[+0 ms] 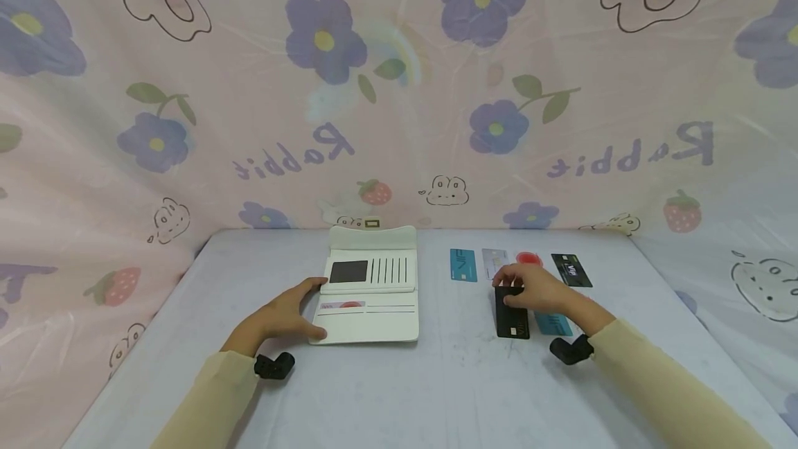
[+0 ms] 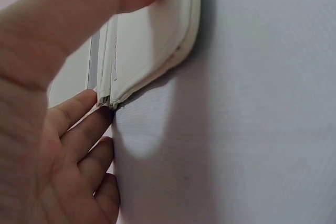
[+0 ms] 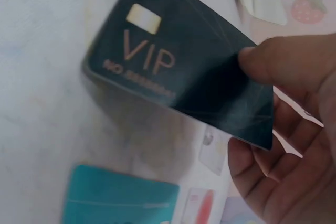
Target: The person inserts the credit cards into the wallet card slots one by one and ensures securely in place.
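Observation:
A white wallet lies spread out on the table, its flap toward the back. My left hand rests at its left edge, thumb on the lower panel and fingertips against the side by the fold. One card with a red mark peeks out of a slot in the lower panel. To the right, my right hand pinches a black VIP card by one end between thumb and fingers. In the right wrist view, the card's gold chip and lettering face up, tilted over the white cloth.
Behind the right hand lie a blue card, a silver card, a card with a red circle and another black VIP card. A teal card is partly covered by that hand. A patterned curtain hangs behind the table.

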{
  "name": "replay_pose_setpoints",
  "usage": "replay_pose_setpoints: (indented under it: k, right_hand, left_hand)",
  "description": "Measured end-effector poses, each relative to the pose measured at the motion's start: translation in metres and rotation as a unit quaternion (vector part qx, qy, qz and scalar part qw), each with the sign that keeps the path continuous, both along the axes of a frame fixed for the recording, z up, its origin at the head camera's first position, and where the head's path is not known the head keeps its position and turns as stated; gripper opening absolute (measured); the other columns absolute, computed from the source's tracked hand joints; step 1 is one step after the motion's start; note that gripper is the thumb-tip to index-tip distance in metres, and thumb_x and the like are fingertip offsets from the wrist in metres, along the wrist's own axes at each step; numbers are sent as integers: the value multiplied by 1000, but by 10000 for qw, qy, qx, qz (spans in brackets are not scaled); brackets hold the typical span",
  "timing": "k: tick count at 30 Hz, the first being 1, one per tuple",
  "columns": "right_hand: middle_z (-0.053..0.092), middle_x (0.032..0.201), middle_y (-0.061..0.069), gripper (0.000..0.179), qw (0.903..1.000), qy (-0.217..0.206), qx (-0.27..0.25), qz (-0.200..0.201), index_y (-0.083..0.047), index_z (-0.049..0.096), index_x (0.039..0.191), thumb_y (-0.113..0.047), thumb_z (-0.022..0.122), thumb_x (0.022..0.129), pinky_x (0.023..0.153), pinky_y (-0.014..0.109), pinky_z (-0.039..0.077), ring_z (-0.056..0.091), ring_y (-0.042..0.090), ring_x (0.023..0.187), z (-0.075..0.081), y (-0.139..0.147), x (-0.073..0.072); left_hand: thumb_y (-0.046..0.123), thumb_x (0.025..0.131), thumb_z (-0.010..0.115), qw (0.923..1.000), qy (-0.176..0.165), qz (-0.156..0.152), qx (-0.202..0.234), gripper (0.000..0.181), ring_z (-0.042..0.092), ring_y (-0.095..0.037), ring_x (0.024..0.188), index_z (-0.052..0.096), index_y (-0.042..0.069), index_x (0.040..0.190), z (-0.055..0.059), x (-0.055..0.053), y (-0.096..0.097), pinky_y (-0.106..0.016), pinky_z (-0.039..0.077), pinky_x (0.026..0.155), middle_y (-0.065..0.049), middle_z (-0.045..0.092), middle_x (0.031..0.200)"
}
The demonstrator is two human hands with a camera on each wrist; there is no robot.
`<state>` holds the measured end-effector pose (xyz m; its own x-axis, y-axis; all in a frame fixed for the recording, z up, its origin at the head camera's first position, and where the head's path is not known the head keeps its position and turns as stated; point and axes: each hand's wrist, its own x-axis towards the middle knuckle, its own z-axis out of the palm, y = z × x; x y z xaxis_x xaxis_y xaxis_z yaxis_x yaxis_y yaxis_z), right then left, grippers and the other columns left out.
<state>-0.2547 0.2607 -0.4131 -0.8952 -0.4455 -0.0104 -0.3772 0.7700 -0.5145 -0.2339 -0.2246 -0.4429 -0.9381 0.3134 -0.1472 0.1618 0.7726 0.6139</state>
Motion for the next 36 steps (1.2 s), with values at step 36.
replay_pose_setpoints:
  k: [36]
  right_hand:
    - [67,81,-5,15,9947,114,-1023,66,-15,71,102,-13,69,87,65,24,51,60,13,76,27,-38,7]
  left_hand:
    - [38,62,87,10000,-5,-6,-42,105,30,-41,142,33,16,148,2,0,1,-62,28,111,-18,35,153]
